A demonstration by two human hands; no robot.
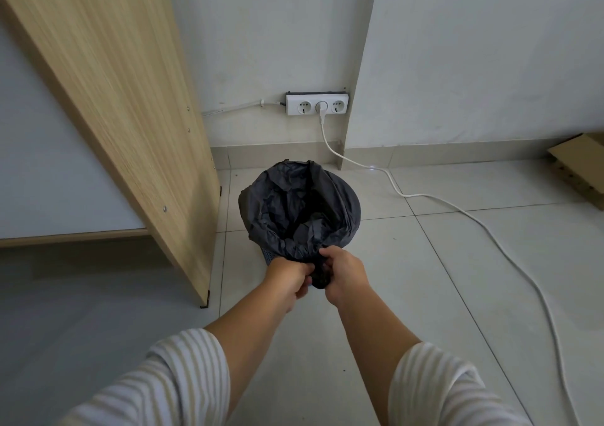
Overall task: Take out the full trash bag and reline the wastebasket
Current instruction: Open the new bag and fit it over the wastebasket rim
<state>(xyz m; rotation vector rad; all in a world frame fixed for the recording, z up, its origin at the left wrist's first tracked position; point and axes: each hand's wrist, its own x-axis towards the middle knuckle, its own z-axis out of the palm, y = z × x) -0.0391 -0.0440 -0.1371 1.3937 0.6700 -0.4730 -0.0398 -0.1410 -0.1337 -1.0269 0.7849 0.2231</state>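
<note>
A dark grey trash bag [294, 203] lines a small wastebasket on the tiled floor, its mouth spread open over the rim. Only a bit of the blue perforated wastebasket wall [268, 256] shows below the bag on the near left. My left hand [289, 278] and my right hand [343, 277] meet at the near edge of the rim. Both are closed on a bunched, twisted piece of the bag's edge between them. What lies inside the bag is dark and crumpled; I cannot make out its contents.
A wooden desk side panel [130, 115] stands just left of the basket. A white power strip [316, 104] sits on the wall behind, and its white cable [457, 210] trails across the floor to the right. A cardboard box [581, 167] lies at the far right.
</note>
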